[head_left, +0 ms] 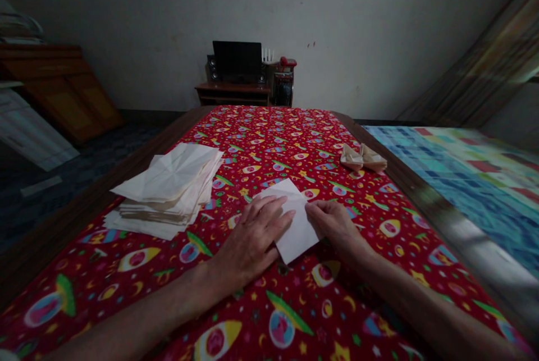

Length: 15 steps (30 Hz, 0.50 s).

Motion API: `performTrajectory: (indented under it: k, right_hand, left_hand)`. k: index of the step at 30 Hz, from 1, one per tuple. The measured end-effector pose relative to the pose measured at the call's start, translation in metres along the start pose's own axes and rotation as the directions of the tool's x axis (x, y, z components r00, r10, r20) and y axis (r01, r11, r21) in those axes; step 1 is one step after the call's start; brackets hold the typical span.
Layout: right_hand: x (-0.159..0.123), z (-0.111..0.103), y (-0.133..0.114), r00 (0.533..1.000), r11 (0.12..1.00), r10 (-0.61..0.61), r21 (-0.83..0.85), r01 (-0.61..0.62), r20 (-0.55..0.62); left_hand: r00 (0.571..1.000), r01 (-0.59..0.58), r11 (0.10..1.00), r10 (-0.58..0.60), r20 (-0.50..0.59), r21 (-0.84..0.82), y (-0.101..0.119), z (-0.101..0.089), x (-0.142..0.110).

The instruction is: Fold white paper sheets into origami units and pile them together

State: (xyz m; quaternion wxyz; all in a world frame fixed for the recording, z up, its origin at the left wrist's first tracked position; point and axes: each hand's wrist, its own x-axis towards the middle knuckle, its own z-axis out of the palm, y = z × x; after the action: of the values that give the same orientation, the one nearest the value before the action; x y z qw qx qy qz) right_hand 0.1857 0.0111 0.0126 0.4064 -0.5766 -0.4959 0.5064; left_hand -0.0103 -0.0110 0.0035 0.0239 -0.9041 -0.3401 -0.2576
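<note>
A folded sheet of white paper [297, 232] lies at an angle on the red patterned cloth in front of me. My left hand [259, 234] rests flat on its left side, fingers stretched out and slightly spread. At the right corner of the paper, my right hand [330, 218] has thumb and fingers pinched together on the edge. To the left sits a stack of creased paper sheets [168, 181], the top one marked with fold lines radiating from its middle. Farther off to the right is a folded brownish paper piece [362, 158].
The red tablecloth [282, 142] covers most of a dark wooden table [415, 198]. At the far wall stand a black monitor [237, 59] with speakers and a red telephone [288, 62]. A wooden cabinet [63, 91] is on the left, a bed with a colourful cover [455, 164] on the right.
</note>
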Motion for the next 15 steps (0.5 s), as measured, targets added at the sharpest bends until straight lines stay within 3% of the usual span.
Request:
performTrajectory:
  k: [5, 8, 10, 12, 15]
  right_hand:
    - [0.002, -0.011, -0.002, 0.998, 0.951, -0.012, -0.306, 0.031, 0.065]
    - [0.004, -0.027, 0.002, 0.971, 0.832, -0.219, -0.501, 0.237, 0.095]
    - [0.003, -0.035, 0.007, 0.911, 0.721, -0.361, -0.560, 0.409, 0.202]
    - [0.003, -0.040, 0.011, 0.815, 0.582, -0.472, -0.576, 0.574, 0.336]
    - [0.004, -0.041, 0.018, 0.686, 0.425, -0.537, -0.545, 0.723, 0.491]
  left_hand:
    - [0.997, -0.017, 0.999, 0.013, -0.073, -0.048, -0.013, 0.005, 0.000]
    - [0.996, -0.017, 0.990, 0.005, -0.085, -0.138, -0.021, 0.008, -0.003]
    - [0.995, -0.026, 0.983, 0.008, -0.100, -0.182, -0.024, 0.007, -0.006]
    - [0.993, -0.039, 0.978, 0.014, -0.119, -0.206, -0.025, 0.006, -0.007]
    - [0.991, -0.048, 0.974, 0.018, -0.134, -0.220, -0.025, 0.005, -0.009]
